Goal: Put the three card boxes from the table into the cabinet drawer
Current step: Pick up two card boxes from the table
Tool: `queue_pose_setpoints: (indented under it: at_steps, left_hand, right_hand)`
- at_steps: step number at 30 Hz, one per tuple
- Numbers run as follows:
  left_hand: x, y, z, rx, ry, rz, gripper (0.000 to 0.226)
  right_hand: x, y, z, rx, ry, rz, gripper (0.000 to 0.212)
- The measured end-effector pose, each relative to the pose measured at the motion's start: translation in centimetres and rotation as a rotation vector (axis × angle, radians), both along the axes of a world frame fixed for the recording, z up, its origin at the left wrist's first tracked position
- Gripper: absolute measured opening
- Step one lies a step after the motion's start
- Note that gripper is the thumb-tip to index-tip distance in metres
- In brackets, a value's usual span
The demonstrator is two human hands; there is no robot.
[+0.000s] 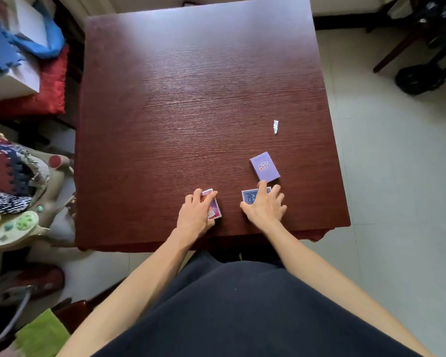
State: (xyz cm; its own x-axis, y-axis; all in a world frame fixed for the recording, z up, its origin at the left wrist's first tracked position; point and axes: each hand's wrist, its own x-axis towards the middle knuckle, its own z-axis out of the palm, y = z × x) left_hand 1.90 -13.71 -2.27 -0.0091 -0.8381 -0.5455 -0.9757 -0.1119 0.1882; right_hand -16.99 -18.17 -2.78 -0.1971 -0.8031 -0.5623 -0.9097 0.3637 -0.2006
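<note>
Three card boxes lie near the front right of the dark red wooden table (191,99). My left hand (196,215) covers the pink card box (215,208), fingers curled around its edges. My right hand (264,204) rests on the blue card box (247,198), fingers spread over it and the thumb at its left side. The lilac card box (265,166) lies flat just beyond my right fingertips, with my index finger near its front edge. No cabinet or drawer is in view.
A small white paper scrap (276,126) lies on the table's right side. Left of the table stand a red cushion with white boxes (23,73) and a toy-covered stand (13,191). A chair and a wheel (417,78) stand at the far right on pale floor tiles.
</note>
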Motion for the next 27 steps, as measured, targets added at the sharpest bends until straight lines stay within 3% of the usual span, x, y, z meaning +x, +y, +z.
queue_pose_setpoints:
  at_steps: [4,9,12,16,19,21,27]
  left_hand:
    - [0.3,0.5,0.3,-0.015,0.002,0.062,0.081]
    - [0.5,2.9,1.3,0.005,0.067,0.315,0.074]
    - [1.0,5.2,1.8,0.105,0.314,0.449,0.074]
    - [0.7,7.8,2.3,0.308,0.639,0.579,0.069]
    - [-0.8,8.6,2.1,0.501,0.7,0.557,0.062]
    - [-2.2,8.4,2.0,0.607,0.713,0.509,0.056]
    - [-10.3,6.7,2.8,0.783,0.689,0.243,0.053]
  right_hand:
    - [-0.5,0.4,0.2,0.02,-0.047,-0.02,0.069]
    - [-3.8,3.2,0.9,0.014,-0.264,-0.172,0.062]
    - [-7.0,6.4,1.5,0.014,-0.374,-0.325,0.057]
    - [-11.5,12.2,2.4,0.007,-0.541,-0.597,0.034]
    - [-13.8,17.3,2.6,-0.028,-0.606,-0.845,0.015]
    - [-14.7,20.4,2.8,-0.056,-0.637,-1.024,0.013]
    - [-16.1,29.9,2.3,-0.084,-0.686,-1.527,0.038]
